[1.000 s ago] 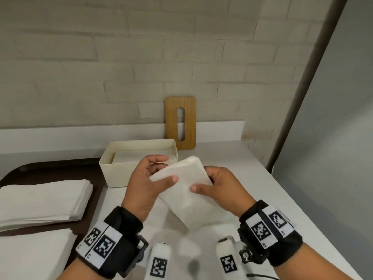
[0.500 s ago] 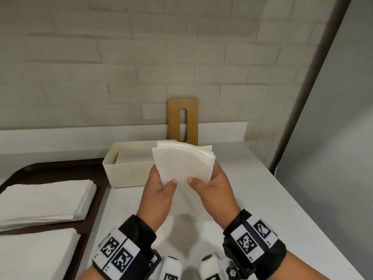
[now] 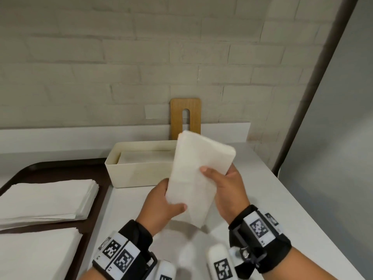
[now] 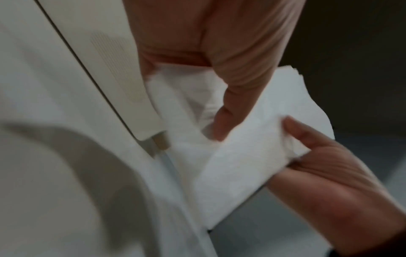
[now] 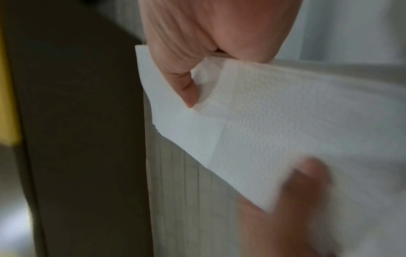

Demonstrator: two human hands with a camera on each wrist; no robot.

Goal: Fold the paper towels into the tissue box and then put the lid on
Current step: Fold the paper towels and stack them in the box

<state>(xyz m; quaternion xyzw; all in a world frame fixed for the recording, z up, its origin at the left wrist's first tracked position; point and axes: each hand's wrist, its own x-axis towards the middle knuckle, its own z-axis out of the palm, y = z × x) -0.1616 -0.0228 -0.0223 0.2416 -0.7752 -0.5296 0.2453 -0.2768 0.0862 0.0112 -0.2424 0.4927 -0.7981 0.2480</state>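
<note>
A folded wad of white paper towels [image 3: 198,174] is held up in the air in front of the cream tissue box [image 3: 139,172], tilted with its top toward the right. My left hand [image 3: 161,203] grips its lower left edge, thumb on the front. My right hand [image 3: 224,184] grips its right side, thumb across the front. The wrist views show the same paper towels [image 4: 241,156] [image 5: 274,125] pinched between thumb and fingers. The box is open and holds a layer of folded towels [image 3: 145,156]. The wooden lid [image 3: 185,118] with a slot leans upright against the wall behind the box.
A dark brown tray [image 3: 99,190] at the left carries two stacks of flat paper towels [image 3: 46,199] [image 3: 36,255]. The white counter [image 3: 272,209] runs to an edge at the right. A brick wall stands close behind the box.
The towel wad has swung from upright, corners fanned at the top, to tilted right. Both hands have shifted their hold: the left lower on the left edge, the right higher on the right side.
</note>
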